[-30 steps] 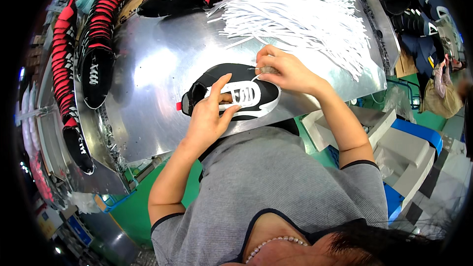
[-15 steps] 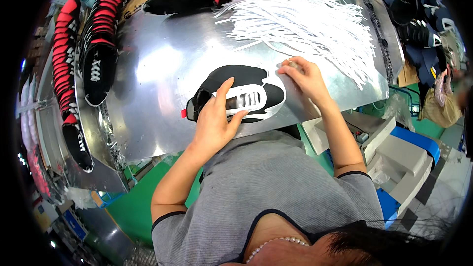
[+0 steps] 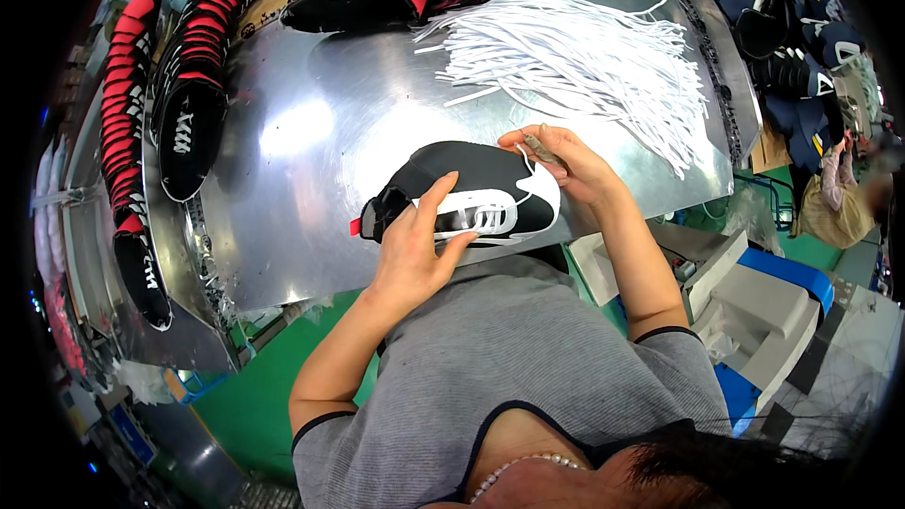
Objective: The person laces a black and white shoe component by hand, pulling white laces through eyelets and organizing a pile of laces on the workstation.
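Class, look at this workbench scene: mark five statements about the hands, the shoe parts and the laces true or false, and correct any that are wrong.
1. The left hand touches a black-and-white shoe upper. True.
2. The heap of loose white laces lies along the left edge of the silver metal table. False: it lies beyond the upper, toward the right.
3. The right hand holds a small, slender greyish object. True.
4. The two long stacks of uppers on the left are black and blue. False: they are black and red.
5. A small red tab sits at the left end of the black-and-white upper. True.
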`<state>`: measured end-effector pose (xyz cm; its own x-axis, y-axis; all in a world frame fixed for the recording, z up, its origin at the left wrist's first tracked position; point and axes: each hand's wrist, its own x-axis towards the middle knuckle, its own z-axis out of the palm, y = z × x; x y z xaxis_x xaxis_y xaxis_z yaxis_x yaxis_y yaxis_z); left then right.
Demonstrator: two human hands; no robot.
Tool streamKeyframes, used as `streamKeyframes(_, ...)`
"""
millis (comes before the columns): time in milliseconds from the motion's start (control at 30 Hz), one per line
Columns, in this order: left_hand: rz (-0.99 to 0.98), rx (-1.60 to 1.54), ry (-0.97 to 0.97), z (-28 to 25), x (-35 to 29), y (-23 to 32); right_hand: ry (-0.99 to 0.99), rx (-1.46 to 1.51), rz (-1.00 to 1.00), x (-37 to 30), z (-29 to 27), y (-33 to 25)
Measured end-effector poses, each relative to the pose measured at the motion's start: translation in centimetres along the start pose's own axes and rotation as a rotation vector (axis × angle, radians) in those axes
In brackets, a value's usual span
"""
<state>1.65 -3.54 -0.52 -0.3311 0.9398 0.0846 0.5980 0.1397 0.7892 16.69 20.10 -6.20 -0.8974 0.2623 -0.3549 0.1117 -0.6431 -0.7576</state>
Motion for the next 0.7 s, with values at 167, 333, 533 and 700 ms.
streamKeyframes(167, 0.085, -0.024, 0.051, 0.8, 0.0, -0.5, 0.062, -0.191, 0.06, -1.3, 0.7, -1.1)
streamKeyframes(333, 0.011, -0.002, -0.003, 0.8, 0.1, -0.1, 0.224, -0.3, -0.231, -1.1, 2.2, -0.2)
streamKeyframes(533, -0.042, -0.063, -0.002, 0.9, 0.3, 0.1, 0.166, -0.163, -0.358, -3.4, 5.9, -3.6)
streamKeyframes(700, -0.239, -0.184, 0.012, 0.6, 0.9, 0.4, 0.097, -0.117, -0.184, -3.6, 8.6, -1.1)
